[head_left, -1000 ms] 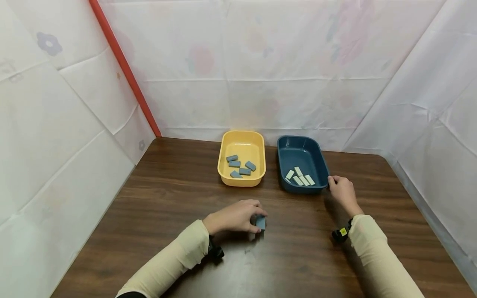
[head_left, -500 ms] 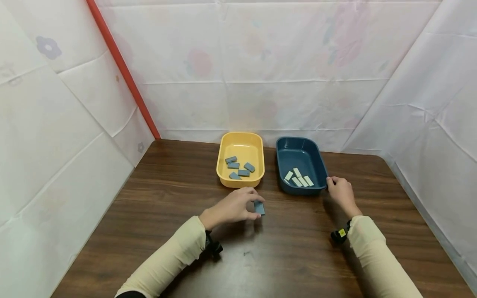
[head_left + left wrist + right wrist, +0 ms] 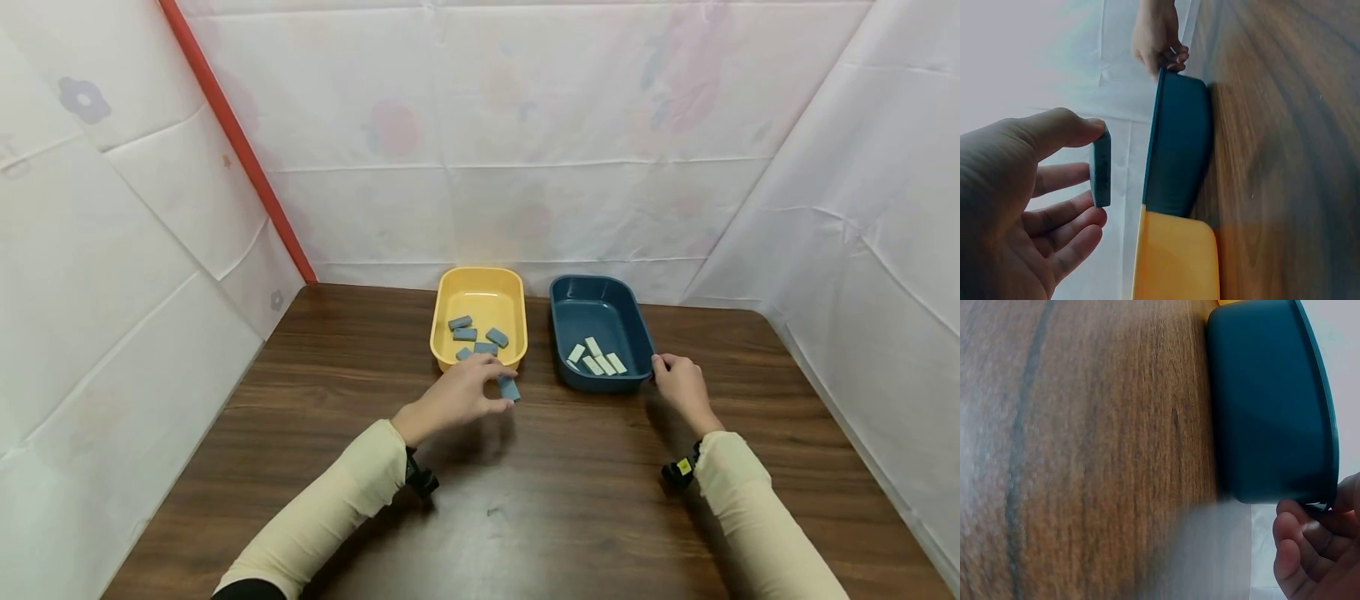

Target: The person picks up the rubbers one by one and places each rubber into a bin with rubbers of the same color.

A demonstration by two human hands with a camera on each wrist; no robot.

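My left hand [image 3: 456,398] pinches a small blue-grey block [image 3: 509,387] between thumb and fingers, just off the near rim of the yellow bin [image 3: 480,275]. In the left wrist view the block [image 3: 1102,169] is seen edge-on, held clear of the table. Inside the yellow bin lie several similar blue-grey blocks [image 3: 497,337], partly hidden by my left hand. The thumb and fingers of my right hand [image 3: 684,392] grip the near right corner of the dark blue bin [image 3: 592,285]. Several pale cream blocks [image 3: 592,365] lie in that bin.
Both bins stand side by side toward the back of the brown wooden table [image 3: 540,500]. White patterned sheets [image 3: 585,125] hang behind and at both sides. A red strip [image 3: 240,146] runs up the back left corner.
My left hand has lifted the blue-grey block off the table and carried it forward and slightly left toward the yellow bin. My right hand keeps its grip on the blue bin.
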